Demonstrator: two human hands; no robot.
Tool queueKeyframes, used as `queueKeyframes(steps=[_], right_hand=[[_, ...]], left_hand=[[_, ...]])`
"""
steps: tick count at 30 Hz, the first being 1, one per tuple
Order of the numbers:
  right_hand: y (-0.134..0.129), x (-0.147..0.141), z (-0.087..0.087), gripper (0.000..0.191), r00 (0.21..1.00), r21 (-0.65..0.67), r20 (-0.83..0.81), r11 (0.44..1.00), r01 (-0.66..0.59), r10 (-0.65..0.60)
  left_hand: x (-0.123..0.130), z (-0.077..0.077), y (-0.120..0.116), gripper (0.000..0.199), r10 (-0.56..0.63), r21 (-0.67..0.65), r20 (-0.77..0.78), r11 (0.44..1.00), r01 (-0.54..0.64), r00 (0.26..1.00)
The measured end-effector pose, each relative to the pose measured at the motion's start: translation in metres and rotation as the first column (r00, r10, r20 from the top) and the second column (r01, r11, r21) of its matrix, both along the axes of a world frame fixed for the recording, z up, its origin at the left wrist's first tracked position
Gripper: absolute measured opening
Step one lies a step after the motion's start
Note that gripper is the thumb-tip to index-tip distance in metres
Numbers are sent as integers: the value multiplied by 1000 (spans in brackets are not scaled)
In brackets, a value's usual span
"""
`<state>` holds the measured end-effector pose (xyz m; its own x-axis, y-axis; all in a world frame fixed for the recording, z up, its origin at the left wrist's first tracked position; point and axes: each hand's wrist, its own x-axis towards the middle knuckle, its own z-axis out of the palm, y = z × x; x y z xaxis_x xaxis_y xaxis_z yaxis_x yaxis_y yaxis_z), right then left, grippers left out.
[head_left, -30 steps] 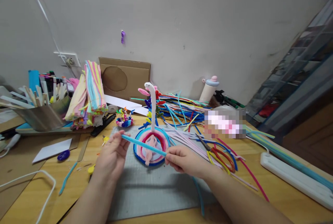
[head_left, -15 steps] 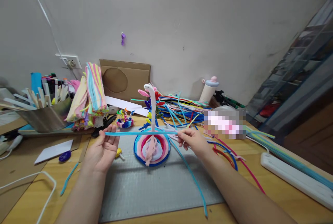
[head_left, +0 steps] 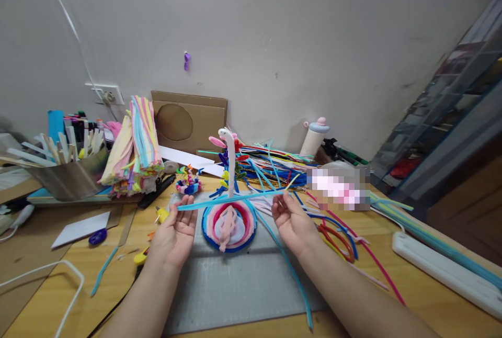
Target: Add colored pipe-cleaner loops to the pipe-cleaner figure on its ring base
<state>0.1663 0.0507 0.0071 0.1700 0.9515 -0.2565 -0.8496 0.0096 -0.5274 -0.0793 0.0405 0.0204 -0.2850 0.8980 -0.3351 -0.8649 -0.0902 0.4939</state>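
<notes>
A light blue fuzzy strip (head_left: pixel 231 200) is stretched between my two hands, slightly higher at its right end. My left hand (head_left: pixel 178 233) pinches the left end between thumb and fingers, palm up. The right end is held in the fingertips of my right hand (head_left: pixel 294 220). Behind the strip, a round piece with blue, pink and red rings (head_left: pixel 250 228) lies on the grey mat (head_left: pixel 235 291). Pink braided strands cross its middle. A white upright stem (head_left: pixel 231 165) with a curved top and coloured petals rises behind it. Another blue strip (head_left: pixel 288 262) curves over the mat.
Bundled strips (head_left: pixel 143 134) and a metal container of sticks (head_left: pixel 74 176) stand at the left. Loose coloured strips (head_left: pixel 270 162), a bottle (head_left: pixel 314 139) and a power strip (head_left: pixel 443 270) are farther right. A yellow-handled tool (head_left: pixel 140 257) lies beside my left forearm.
Both hands have shifted right with the strip, which now tilts up to the right. My right hand has turned palm up. The yellow-handled tool beside my left forearm has come into view.
</notes>
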Motion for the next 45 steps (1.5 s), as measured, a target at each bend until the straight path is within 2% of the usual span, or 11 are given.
queueKeyframes(steps=[3,8,13,15,18,22,24,29,35,40,45], right_hand=[[4,4,6,4,983,27,-144,993,-114,116],[4,7,10,20,960,47,-208,982,-183,189],[-1,6,6,21,901,194,-247,929,-314,356],[-2,9,6,13,851,228,-189,865,-447,490],[-2,18,8,11,750,189,29,733,-653,661],[-7,25,12,17,472,65,308,477,-877,826],[-14,20,11,21,405,53,368,416,-908,837],[-41,-14,6,27,495,53,382,516,-855,781],[-60,-36,6,26,575,74,297,582,-810,762],[-65,-40,5,25,624,25,302,649,-761,720],[-65,-40,2,27,625,31,345,657,-754,701]], left_hand=[[3,-2,0,29,-16,-49,16,999,17,1000],[8,1,-1,29,-30,-72,33,997,32,999],[8,9,-9,30,-116,72,142,992,107,983],[4,12,-12,32,-260,144,136,960,240,956],[-4,15,-16,29,-494,88,-5,866,493,869],[-2,14,-24,15,-721,-37,-336,653,757,606],[8,12,-31,14,-728,-94,-464,607,789,505],[38,5,-45,15,-531,-10,-668,707,708,521],[47,-6,-49,19,-553,-101,-642,748,656,532],[47,-7,-50,20,-518,-36,-671,738,674,531],[47,-5,-50,25,-515,-13,-671,727,686,533]])
